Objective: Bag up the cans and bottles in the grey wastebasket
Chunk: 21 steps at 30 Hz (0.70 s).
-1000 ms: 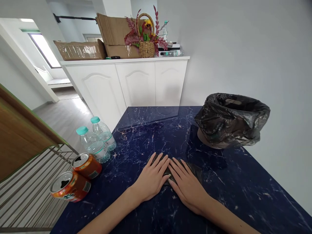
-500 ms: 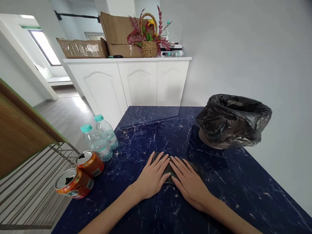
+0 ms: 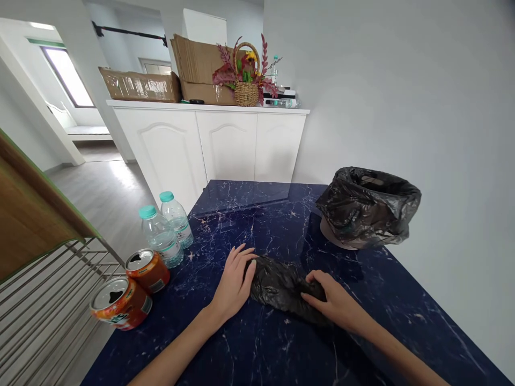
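Note:
A crumpled, folded black plastic bag [image 3: 277,284] lies on the dark blue marbled table [image 3: 257,220] in front of me. At its left end is my left hand [image 3: 237,279], fingers stretched out and the thumb touching the plastic. My right hand [image 3: 328,300] pinches the bag's right end between thumb and fingers. Farther right stands a bin [image 3: 340,241] lined with another black bag [image 3: 366,209], whose mouth gapes.
Along the table's left edge stand two clear bottles with teal caps [image 3: 161,236] and two opened orange cans [image 3: 134,289]. A metal rack [image 3: 52,305] is beyond them. Behind the table, a white cabinet [image 3: 225,145] carries cardboard boxes [image 3: 140,86] and a flower basket [image 3: 246,92].
Both hands lay flat together on the folded bag. Now they are apart: the left has slid left, the right has moved right and pinches the bag, so more plastic shows. The view shifted slightly.

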{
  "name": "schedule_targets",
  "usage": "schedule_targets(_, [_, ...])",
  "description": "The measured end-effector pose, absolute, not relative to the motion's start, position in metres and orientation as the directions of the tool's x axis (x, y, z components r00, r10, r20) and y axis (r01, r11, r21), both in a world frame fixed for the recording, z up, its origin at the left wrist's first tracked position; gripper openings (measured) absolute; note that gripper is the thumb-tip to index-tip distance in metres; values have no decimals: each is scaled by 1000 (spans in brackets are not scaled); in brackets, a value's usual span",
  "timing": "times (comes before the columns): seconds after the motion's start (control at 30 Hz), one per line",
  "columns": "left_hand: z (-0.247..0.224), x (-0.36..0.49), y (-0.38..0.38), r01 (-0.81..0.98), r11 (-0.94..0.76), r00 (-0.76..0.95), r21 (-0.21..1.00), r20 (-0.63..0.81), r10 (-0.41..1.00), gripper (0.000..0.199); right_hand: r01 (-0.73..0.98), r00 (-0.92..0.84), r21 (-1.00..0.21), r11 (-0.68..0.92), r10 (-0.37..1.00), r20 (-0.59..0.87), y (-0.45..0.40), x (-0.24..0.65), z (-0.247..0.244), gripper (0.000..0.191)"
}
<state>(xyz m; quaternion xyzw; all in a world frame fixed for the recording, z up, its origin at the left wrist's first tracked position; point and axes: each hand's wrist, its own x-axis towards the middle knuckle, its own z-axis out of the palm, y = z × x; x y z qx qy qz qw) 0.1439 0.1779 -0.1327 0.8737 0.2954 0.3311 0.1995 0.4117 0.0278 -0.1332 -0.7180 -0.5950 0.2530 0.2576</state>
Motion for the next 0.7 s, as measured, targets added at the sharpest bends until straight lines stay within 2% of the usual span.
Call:
schedule_targets(0.1, [-135, 143, 181, 358, -708, 573, 609, 455, 682, 29, 595, 179, -772, -221, 974, -141, 20, 431, -121, 36])
schedule_targets(0.23, [-135, 144, 180, 341, -681, 566, 649, 436, 699, 29, 433, 347, -841, -324, 921, -177, 0, 492, -113, 63])
schedule_targets(0.3, [-134, 144, 178, 340, -675, 572, 655, 426, 701, 29, 392, 435, -846, -362, 883, -176, -15, 529, -110, 61])
schedule_targets(0.37, [-134, 144, 178, 343, -675, 577, 654, 421, 701, 30, 389, 506, -849, -358, 853, -128, -32, 567, -108, 51])
schedule_targets(0.43, [-134, 143, 177, 353, -669, 579, 654, 409, 705, 30, 372, 576, -813, -449, 798, -177, -47, 601, -107, 51])
schedule_targets(0.53, [-134, 143, 177, 373, -660, 578, 653, 393, 715, 28, 447, 643, -742, -499, 756, -121, -61, 638, -113, 63])
schedule_targets(0.63, [-134, 144, 177, 381, -677, 574, 630, 413, 707, 25, 682, 641, -541, -493, 759, 116, -62, 642, -129, 84])
schedule_targets(0.7, [-135, 144, 177, 384, -696, 575, 607, 433, 694, 23, 803, 581, -357, -477, 759, 294, -57, 623, -142, 86])
